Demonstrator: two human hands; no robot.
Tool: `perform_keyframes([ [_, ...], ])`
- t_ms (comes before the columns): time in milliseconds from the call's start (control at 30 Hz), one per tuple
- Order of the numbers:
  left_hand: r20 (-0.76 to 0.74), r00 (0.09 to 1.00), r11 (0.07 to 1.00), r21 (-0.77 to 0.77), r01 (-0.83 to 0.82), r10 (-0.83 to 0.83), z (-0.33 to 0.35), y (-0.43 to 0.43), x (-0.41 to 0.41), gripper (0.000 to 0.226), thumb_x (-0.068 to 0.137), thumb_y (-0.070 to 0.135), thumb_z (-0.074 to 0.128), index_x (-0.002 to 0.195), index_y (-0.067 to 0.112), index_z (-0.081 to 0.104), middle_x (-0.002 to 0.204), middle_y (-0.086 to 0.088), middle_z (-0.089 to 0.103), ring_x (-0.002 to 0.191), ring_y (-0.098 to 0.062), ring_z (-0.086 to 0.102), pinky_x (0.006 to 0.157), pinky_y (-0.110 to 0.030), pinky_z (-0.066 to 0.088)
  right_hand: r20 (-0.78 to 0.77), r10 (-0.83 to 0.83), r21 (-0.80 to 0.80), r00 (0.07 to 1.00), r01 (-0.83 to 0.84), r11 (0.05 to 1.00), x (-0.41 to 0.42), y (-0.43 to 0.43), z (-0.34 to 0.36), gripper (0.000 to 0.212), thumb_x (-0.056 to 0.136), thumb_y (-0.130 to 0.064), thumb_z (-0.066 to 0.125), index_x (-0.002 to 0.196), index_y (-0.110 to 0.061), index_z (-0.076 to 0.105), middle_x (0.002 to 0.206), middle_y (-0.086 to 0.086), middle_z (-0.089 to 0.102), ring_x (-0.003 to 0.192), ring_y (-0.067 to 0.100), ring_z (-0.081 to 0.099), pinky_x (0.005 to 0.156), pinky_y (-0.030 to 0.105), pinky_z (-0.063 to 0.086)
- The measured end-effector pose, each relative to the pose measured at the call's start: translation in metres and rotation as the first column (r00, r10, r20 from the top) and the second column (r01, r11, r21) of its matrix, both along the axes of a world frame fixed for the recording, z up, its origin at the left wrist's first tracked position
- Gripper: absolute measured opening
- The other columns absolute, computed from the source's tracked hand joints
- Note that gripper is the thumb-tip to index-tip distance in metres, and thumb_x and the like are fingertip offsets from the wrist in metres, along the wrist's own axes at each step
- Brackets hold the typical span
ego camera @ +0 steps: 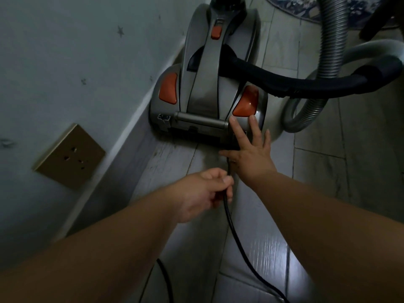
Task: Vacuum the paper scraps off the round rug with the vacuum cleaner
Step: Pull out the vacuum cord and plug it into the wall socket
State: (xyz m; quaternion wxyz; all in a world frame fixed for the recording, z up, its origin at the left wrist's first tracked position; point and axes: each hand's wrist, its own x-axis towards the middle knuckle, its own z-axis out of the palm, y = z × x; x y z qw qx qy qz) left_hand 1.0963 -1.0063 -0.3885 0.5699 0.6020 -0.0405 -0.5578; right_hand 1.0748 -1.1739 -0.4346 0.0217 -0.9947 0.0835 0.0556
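**Gripping a thin black power cord behind a grey canister vacuum cleaner with orange buttons**

The left hand, low in the centre of the frame, has its fingers curled round the cord. Just above it the right hand is spread flat, fingertips touching the cleaner's rear edge below the right orange button. The cleaner sits along the wall at upper centre, its ribbed grey hose looping at the right. A patterned dark-blue round rug shows at the top right edge; a brass-coloured wall socket is at middle left
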Motion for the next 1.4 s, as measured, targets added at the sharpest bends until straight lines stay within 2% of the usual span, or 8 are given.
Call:
perform_keyframes([
  [133, -0.004, 0.988, 0.983, -0.103, 0.15, -0.151, 0.011, 0.025, -0.008, 0.004, 0.095, 0.016, 0.051, 0.092, 0.014, 0.051, 0.073, 0.001, 0.06, 0.074, -0.012, 0.056, 0.077, -0.028, 0.041, -0.012, -0.003, -0.02, 1.0, 0.003, 1.0, 0.001, 0.003, 0.002, 0.043, 0.092, -0.032, 0.067, 0.129, -0.052, 0.058, 0.151, -0.009, -0.046, 0.134, 0.035, -0.05, 0.104, 0.056, -0.032],
  [233, 0.118, 0.954, 0.962, 0.026, 0.273, -0.275, 0.003, 0.035, -0.002, 0.006, 0.094, 0.019, 0.054, 0.088, 0.018, 0.053, 0.076, 0.004, 0.061, 0.075, -0.009, 0.051, 0.073, -0.028, 0.036, -0.025, -0.005, -0.052, 1.0, 0.004, 0.999, 0.0, 0.002, 0.003, 0.052, 0.093, -0.022, 0.066, 0.134, -0.051, 0.054, 0.153, -0.007, -0.044, 0.136, 0.037, -0.047, 0.109, 0.059, -0.026],
  [400, 0.115, 0.989, 0.977, 0.205, 0.063, -0.088, -0.02, 0.01, -0.013, 0.021, 0.091, 0.025, 0.061, 0.072, 0.022, 0.051, 0.062, 0.003, 0.045, 0.05, -0.007, 0.033, 0.042, -0.018, 0.022, -0.044, -0.007, -0.056, 0.999, 0.004, 0.998, -0.002, 0.004, 0.011, 0.06, 0.094, -0.011, 0.059, 0.14, -0.048, 0.049, 0.159, -0.004, -0.037, 0.14, 0.039, -0.042, 0.116, 0.066, -0.01],
  [667, 0.23, 0.957, 0.782, 0.623, -0.004, -0.178, -0.059, -0.004, -0.001, 0.018, 0.098, 0.013, 0.045, 0.102, 0.004, 0.06, 0.065, -0.003, 0.056, 0.043, -0.01, 0.046, 0.041, -0.017, 0.031, -0.029, 0.02, -0.037, 0.999, -0.021, 0.999, -0.005, -0.003, 0.014, 0.05, 0.097, -0.016, 0.057, 0.136, -0.048, 0.054, 0.161, -0.006, -0.031, 0.142, 0.037, -0.039, 0.116, 0.065, -0.014],
  [933, 0.148, 0.989, 0.832, 0.549, -0.082, 0.0, -0.075, 0.015, -0.005, 0.004, 0.096, 0.008, 0.048, 0.098, 0.012, 0.049, 0.096, -0.016, 0.069, 0.05, -0.009, 0.045, 0.047, -0.019, 0.028, 0.042, -0.012, -0.103, 0.999, 0.016, 0.995, -0.003, 0.0, 0.003, 0.045, 0.094, -0.023, 0.059, 0.132, -0.048, 0.056, 0.162, -0.005, -0.029, 0.143, 0.039, -0.035, 0.112, 0.066, -0.021],
  [1133, 0.173, 0.982, 0.819, 0.552, -0.16, 0.075, -0.073, 0.031, 0.006, 0.069, 0.092, 0.016, 0.056, 0.15, 0.015, 0.017, 0.078, -0.007, 0.071, 0.051, -0.009, 0.042, 0.042, -0.021, 0.027, 0.052, -0.026, -0.13, 0.998, 0.032, 0.991, -0.004, 0.002, 0.001, 0.049, 0.087, -0.02, 0.068, 0.129, -0.045, 0.058, 0.163, -0.003, -0.027, 0.146, 0.04, -0.031, 0.111, 0.066, -0.02],
  [1300, 0.189, 0.981, 0.816, 0.562, -0.136, 0.034, -0.037, 0.049, 0.005, 0.074, 0.091, 0.013, 0.058, 0.151, 0.015, 0.015, 0.096, -0.016, 0.072, 0.058, -0.014, 0.044, 0.048, -0.023, 0.03, -0.02, -0.001, -0.074, 1.0, -0.001, 0.997, -0.014, 0.02, 0.027, 0.051, 0.091, -0.018, 0.062, 0.136, -0.04, 0.053, 0.165, -0.001, -0.023, 0.148, 0.033, -0.028, 0.113, 0.067, -0.016],
  [1400, 0.168, 0.984, 0.827, 0.543, -0.142, 0.059, 0.002, 0.057, -0.001, 0.067, 0.095, 0.013, 0.053, 0.151, 0.014, 0.015, 0.085, -0.009, 0.07, 0.054, -0.012, 0.041, 0.045, -0.023, 0.027, -0.044, 0.023, -0.033, 0.999, -0.025, 0.999, -0.023, 0.039, 0.054, 0.056, 0.092, -0.015, 0.058, 0.142, -0.038, 0.048, 0.165, -0.002, -0.022, 0.149, 0.03, -0.027, 0.114, 0.067, -0.015],
])
